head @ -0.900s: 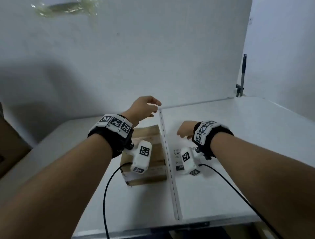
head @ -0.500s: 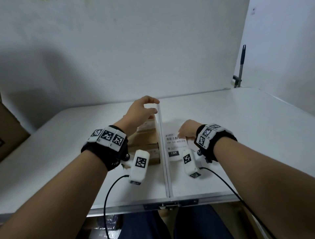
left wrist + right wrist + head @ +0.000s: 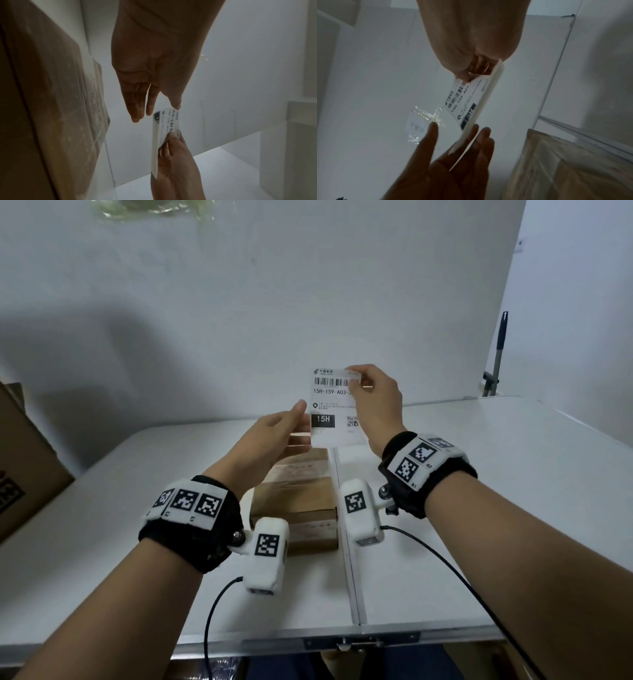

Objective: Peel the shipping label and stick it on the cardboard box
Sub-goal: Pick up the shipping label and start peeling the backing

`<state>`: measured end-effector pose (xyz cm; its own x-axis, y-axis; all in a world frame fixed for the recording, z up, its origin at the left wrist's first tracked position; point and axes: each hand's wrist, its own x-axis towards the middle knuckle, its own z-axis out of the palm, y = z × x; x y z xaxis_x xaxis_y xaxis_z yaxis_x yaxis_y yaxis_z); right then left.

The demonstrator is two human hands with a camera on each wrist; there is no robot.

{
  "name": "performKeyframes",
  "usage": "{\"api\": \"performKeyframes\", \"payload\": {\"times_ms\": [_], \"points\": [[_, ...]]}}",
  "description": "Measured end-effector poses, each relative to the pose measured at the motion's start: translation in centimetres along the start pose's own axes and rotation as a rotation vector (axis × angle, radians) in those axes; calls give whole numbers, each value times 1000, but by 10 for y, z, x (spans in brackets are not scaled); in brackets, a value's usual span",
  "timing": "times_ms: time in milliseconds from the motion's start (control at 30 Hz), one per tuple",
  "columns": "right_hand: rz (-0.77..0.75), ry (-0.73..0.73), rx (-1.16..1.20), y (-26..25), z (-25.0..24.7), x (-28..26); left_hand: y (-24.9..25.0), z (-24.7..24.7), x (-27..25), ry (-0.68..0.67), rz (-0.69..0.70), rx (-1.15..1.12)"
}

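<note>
A white shipping label (image 3: 330, 405) with a barcode and a black "15H" patch is held upright in the air above the table. My right hand (image 3: 356, 380) pinches its top right corner between thumb and fingers, also seen in the right wrist view (image 3: 467, 75). My left hand (image 3: 274, 433) is at the label's lower left edge, its straight fingers (image 3: 481, 136) behind the sheet and its thumb in front and apart. A brown taped cardboard box (image 3: 294, 494) lies on the table under both hands.
The white table (image 3: 479, 474) has a metal seam (image 3: 346, 542) just right of the box. A big cardboard carton (image 3: 20, 467) stands at the far left. A grey pole (image 3: 498, 354) leans at the back right. A taped note (image 3: 419, 125) hangs on the wall.
My right hand has lifted the label off the table to chest height. My left hand has left the box and risen to the label's left edge.
</note>
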<state>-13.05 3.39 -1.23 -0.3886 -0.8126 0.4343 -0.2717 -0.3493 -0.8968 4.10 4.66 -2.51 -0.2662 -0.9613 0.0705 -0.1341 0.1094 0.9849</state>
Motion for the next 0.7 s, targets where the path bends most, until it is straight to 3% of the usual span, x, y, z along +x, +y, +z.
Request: {"api": "performKeyframes", "payload": {"times_ms": [200, 400, 500, 633, 700], "points": [[-30, 18, 42, -1, 20, -9, -8, -22, -19, -127, -107, 26], [7, 35, 81, 0, 33, -12, -17, -37, -28, -48, -90, -62], [46, -53, 33, 2, 37, -13, -20, -40, -31, -34, -112, -188], [-159, 26, -173, -4, 42, -22, -22, -43, -33, -22, -143, -318], [-210, -99, -112, -14, 43, -31, -24, -43, -32, -11, -142, -337]]}}
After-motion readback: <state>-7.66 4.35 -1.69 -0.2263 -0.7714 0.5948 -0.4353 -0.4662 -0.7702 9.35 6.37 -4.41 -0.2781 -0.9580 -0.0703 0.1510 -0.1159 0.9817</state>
